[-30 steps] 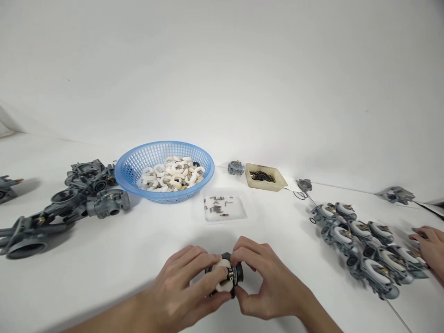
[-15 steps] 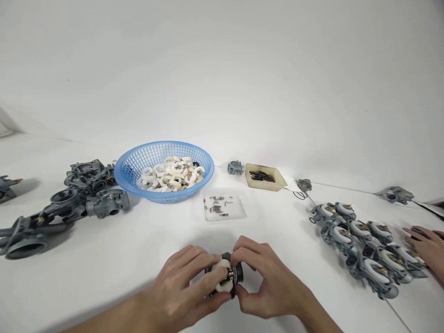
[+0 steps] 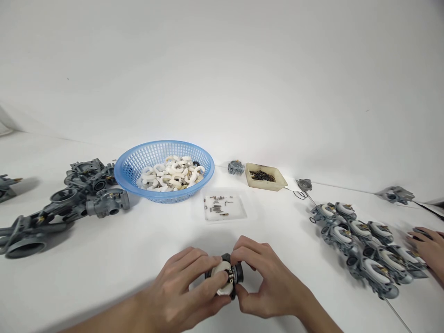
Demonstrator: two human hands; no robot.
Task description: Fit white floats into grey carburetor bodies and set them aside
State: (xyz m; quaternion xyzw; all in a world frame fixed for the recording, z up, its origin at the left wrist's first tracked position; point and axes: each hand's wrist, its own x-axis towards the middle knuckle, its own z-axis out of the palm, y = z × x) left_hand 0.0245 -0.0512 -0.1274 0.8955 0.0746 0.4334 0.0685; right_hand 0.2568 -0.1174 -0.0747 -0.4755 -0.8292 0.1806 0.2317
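A: From the left, what is at risk?

B: A heap of grey metal parts point(image 3: 108, 203) lies beside the blue basket point(image 3: 122, 178). The pieces overlap; in my judgement, pulling one out could drag others.

A: The left hand point(image 3: 183, 286)?

B: Clamped on the left side of a metal part point(image 3: 240, 274), located between both hands at the near middle of the surface point(image 3: 152, 249). Its fingers cover some of the white ring point(image 3: 225, 290) on top. Uneven pressure could tilt or bend that ring.

A: The clear tray point(image 3: 239, 212) beyond?

B: Holds loose small pins point(image 3: 217, 209). A knock would likely scatter them.

A: The right hand point(image 3: 265, 282)?

B: Pinched on the part's right end. A slip could let the part turn. Fingertips hide the seating, so a misplaced pin might pass unnoticed; I cannot tell.

A: Further right?

B: Black loops point(image 3: 262, 176) sit in an open box point(image 3: 274, 186). Then a close-set group of parts point(image 3: 369, 252), with another person's hand point(image 3: 430, 244) just beside. A nudge there could knock one into the next.
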